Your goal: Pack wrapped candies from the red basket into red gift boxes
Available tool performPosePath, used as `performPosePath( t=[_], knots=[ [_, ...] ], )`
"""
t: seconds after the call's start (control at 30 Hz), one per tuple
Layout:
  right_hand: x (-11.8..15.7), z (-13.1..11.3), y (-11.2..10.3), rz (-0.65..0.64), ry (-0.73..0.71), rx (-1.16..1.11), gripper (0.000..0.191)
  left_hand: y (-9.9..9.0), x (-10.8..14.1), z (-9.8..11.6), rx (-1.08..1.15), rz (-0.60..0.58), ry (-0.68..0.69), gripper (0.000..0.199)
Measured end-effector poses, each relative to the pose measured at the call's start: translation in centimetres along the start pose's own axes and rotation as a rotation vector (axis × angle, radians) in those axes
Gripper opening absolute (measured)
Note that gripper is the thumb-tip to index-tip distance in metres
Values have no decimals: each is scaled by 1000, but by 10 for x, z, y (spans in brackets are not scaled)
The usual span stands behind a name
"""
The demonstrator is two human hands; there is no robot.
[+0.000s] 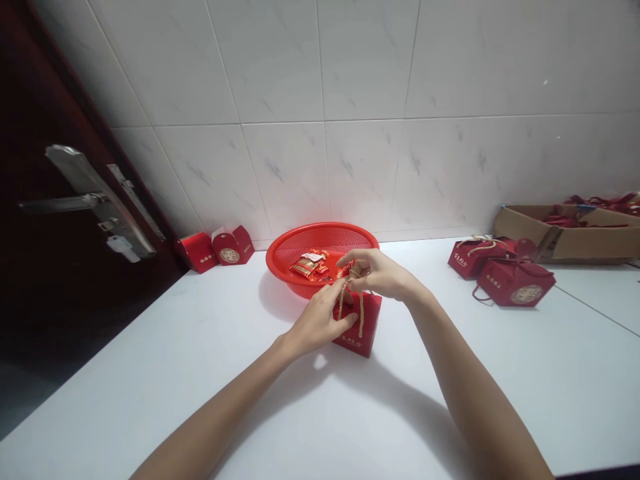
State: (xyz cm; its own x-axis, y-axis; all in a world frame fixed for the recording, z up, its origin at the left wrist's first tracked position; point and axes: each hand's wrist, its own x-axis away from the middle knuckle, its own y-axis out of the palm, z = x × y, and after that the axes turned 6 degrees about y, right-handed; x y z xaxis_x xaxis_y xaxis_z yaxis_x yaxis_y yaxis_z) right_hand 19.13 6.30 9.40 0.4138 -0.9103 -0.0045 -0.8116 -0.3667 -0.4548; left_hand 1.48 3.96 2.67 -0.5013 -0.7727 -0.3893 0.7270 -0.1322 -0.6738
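Note:
A small dark red gift box with gold lettering stands on the white table in front of me, in the middle of the view. My left hand grips its left side, with the thumb across the front face. Above the box, the fingers of my right hand are pinched on a twisted gold cord, whose strands hang down over the front. The fingertips of both hands meet close together at the top, so part of the cord is hidden. Just behind the box is a red plastic basket holding wrapped candies.
Two open red boxes stand at the back left by the wall. Closed red boxes with cords sit on the right. Behind them, a cardboard carton holds more red items. A dark door with a metal handle borders the left.

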Motion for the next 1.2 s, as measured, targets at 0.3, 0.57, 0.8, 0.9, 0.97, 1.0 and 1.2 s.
performPosePath(
  t=[0.3,0.57,0.8,0.9,0.97,1.0,1.2],
  knots=[
    [-6,7,1,23,-30,48,38,4,-1,-4,-36,25,-12,22],
    [-5,5,4,40,37,93,33,5,-1,-7,-63,-22,29,14],
    [-1,0,0,6,40,49,28,2,-1,-7,-72,-23,10,11],
    [1,0,-2,-10,16,-1,27,-2,-1,-7,-78,-34,-6,26],
    [1,1,-2,-25,16,-11,28,-3,-1,-7,-83,-65,-7,26],
    [0,1,-1,-28,18,2,28,-3,0,-7,-89,-84,-6,24],
    [0,1,-1,-6,-2,142,26,-2,0,-7,-105,-140,-13,23]
  ],
)
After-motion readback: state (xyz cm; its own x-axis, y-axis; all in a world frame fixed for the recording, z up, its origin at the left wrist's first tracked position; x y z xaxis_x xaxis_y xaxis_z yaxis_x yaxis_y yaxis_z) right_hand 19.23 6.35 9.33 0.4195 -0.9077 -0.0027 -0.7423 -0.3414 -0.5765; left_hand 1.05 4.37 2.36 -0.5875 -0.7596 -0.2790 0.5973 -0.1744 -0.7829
